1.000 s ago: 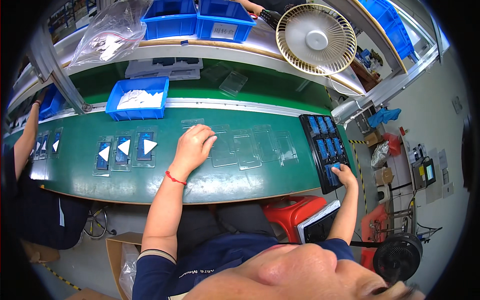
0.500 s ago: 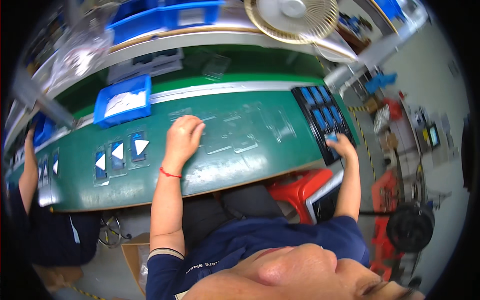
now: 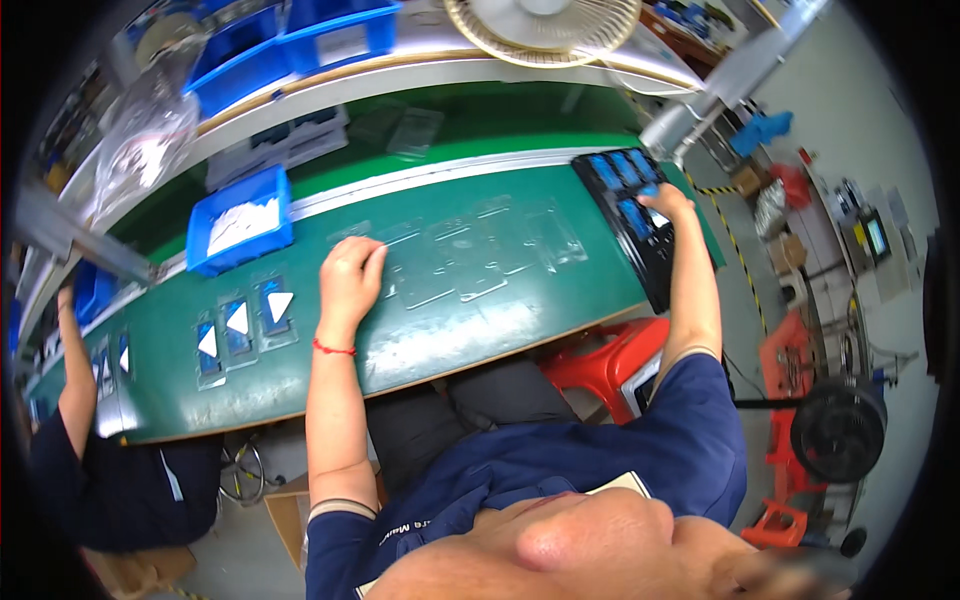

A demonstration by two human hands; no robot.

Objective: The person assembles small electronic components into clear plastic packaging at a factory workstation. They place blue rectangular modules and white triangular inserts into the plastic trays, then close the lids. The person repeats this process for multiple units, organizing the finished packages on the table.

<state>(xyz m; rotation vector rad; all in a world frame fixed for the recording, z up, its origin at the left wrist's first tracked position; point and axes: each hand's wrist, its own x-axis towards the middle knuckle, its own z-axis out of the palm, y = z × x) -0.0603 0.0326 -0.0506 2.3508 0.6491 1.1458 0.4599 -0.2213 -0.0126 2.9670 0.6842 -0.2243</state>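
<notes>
At the right end of the green workbench lies a black tray (image 3: pixel 655 268) with pockets, several of them filled with flat blue rectangular pieces (image 3: pixel 633 218). My right hand (image 3: pixel 672 204) is over its right side, fingers closed on a flat blue piece (image 3: pixel 648 190); its fingertips are partly hidden. My left hand (image 3: pixel 350 275) rests on the bench with its fingers curled in; anything inside them is hidden. Just right of it lie several clear plastic blister shells (image 3: pixel 432 292). Further left are three clear packs (image 3: pixel 238 328), each with a dark blue piece and a white triangle.
A blue bin (image 3: pixel 213 260) with white pieces stands at the back left. Above the bench runs a shelf with blue bins (image 3: pixel 340 35) and a fan (image 3: pixel 545 30). Another person's arm (image 3: pixel 76 370) reaches in at far left. A red stool (image 3: pixel 600 370) stands under the front edge.
My right hand has moved from the tray's near end up toward its far part; more near pockets now look bare. My left hand stays at nearly the same place. The view has shifted slightly.
</notes>
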